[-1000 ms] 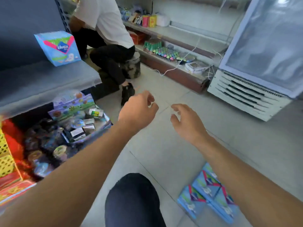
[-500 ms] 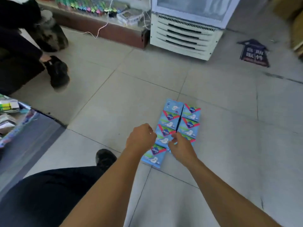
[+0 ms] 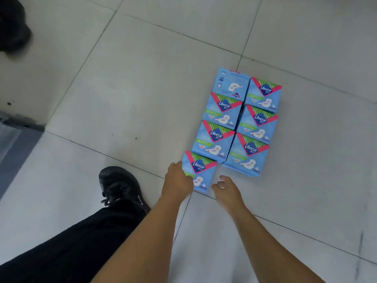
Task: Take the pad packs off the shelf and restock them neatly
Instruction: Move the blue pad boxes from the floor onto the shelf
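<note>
Left hand [image 3: 177,183]: arm stretched forward and down, palm on the left edge of the nearest Libresse pad pack [image 3: 201,170]; grip loose, not closed on it.
Right hand [image 3: 225,187]: fingers spread, holding nothing, just beside this pack.
Pad packs: seven, in two touching columns on the tiled floor [image 3: 126,94].
Black shoe [image 3: 120,187]: one, left of the hands.

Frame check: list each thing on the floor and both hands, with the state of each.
Pad packs: seven, flat on the floor, two columns, edges touching or overlapping.
Far left pack: back side up; the rest show the front.
Nearest pack: on the floor, left hand on its left edge.
Left hand: fingers curled at the nearest pack.
Right hand: open, empty, beside the nearest pack.
Shoe: flat on the floor.
</note>
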A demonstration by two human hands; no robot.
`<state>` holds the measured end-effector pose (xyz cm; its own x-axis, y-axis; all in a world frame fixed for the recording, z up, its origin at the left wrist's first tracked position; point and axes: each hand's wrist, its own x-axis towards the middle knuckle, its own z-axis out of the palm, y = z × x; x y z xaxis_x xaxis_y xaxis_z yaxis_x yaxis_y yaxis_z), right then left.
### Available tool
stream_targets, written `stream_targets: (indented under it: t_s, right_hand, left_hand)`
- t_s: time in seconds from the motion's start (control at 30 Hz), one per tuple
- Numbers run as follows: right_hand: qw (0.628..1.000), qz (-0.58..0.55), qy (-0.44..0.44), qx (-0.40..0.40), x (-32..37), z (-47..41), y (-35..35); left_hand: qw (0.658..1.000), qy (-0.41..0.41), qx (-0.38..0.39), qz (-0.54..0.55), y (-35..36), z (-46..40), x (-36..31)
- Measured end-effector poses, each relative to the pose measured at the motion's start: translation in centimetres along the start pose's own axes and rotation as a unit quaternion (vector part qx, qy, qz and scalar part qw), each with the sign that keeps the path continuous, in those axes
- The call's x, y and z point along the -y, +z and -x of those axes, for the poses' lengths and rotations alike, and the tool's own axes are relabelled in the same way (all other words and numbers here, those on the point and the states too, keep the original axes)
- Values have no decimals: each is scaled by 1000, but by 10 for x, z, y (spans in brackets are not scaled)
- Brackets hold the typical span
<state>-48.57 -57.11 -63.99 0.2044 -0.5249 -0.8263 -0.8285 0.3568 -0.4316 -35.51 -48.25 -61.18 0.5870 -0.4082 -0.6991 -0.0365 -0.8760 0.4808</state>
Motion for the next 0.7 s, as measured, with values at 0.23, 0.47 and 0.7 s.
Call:
stream_targets:
  t_s: [0.23,0.47,0.7]
  right_hand:
    - [999,-29,-18,24,16,-17,22]
    - [997,-68,-24,-14,4,-2,9]
    - [968,-205,-126,-68,23,60,-24]
  left_hand:
    - [994,-54,90,32,9,-28,14]
    - [992,-77,81,63,8,-15,17]
    - [995,10,39,90,-39,31,-32]
